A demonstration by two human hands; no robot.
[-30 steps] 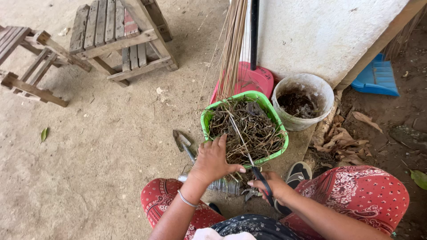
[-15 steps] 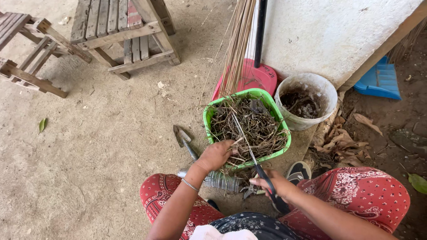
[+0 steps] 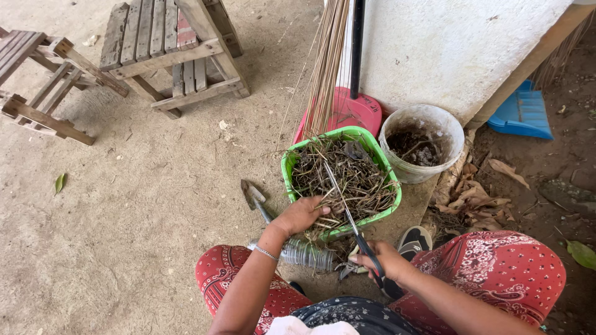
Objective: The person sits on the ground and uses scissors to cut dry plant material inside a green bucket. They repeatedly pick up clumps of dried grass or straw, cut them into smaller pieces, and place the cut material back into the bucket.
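Observation:
A green plastic basket (image 3: 292,162) full of dry twigs and stems sits on the ground in front of me. My left hand (image 3: 302,214) rests on the near edge of the twig pile, fingers closed around some stems. My right hand (image 3: 383,260) grips black-handled scissors (image 3: 360,239), whose blades point up over the basket along a thin stem. A clear plastic bottle (image 3: 305,254) lies under my hands by my knees, in red patterned trousers.
A white bucket (image 3: 448,124) with dark soil stands right of the basket. A red dustpan (image 3: 355,110) and a stick broom (image 3: 328,62) lean on the white wall. A small trowel (image 3: 254,198) lies to the left. Two wooden stools (image 3: 167,49) are behind; a blue dustpan (image 3: 524,115) lies right.
My left hand has moved forward from the basket's near rim onto the twigs. The scissors have tilted up toward the basket. The view has shifted slightly.

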